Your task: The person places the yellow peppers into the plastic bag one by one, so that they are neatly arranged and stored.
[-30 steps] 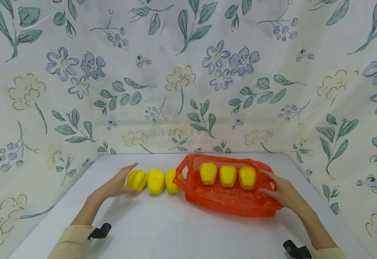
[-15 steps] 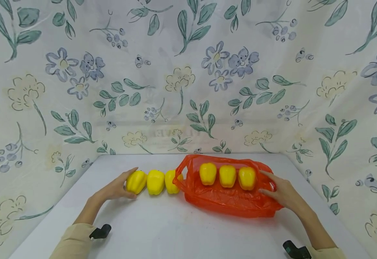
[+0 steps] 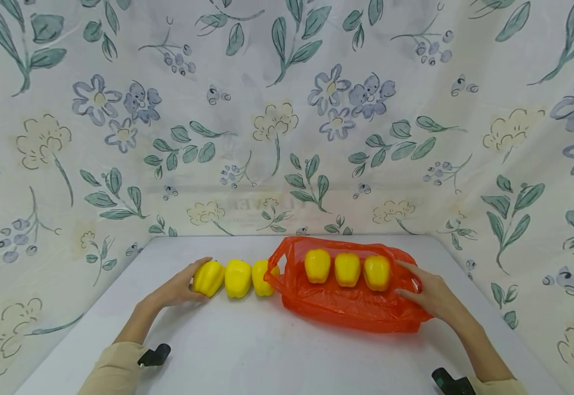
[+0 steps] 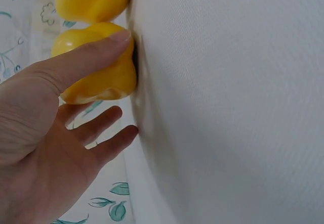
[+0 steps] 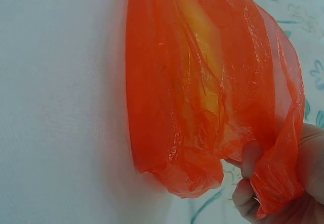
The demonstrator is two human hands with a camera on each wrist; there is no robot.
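Note:
A row of three yellow bell peppers lies on the white table. My left hand holds the leftmost bell pepper (image 3: 209, 278) between thumb and fingers. In the left wrist view the thumb lies across this bell pepper (image 4: 109, 82), and several fingers stretch out below it. To the right, a red plastic bag (image 3: 336, 310) lies spread with its mouth open, and three more yellow bell peppers (image 3: 347, 269) sit in it. My right hand (image 3: 430, 293) grips the bag's right handle; in the right wrist view the bunched plastic (image 5: 276, 183) lies between thumb and fingers. My left hand (image 3: 175, 286) is at the row's left end.
The middle bell pepper (image 3: 238, 278) stands beside the held one. The right one of the row (image 3: 263, 281) is partly covered by the bag's left handle (image 3: 273, 263). Behind the white table (image 3: 277, 362) hangs a floral cloth (image 3: 247, 181).
My left thumb and fingers have drawn in around the leftmost bell pepper, which has hardly moved. The right hand and the bag have stayed in place.

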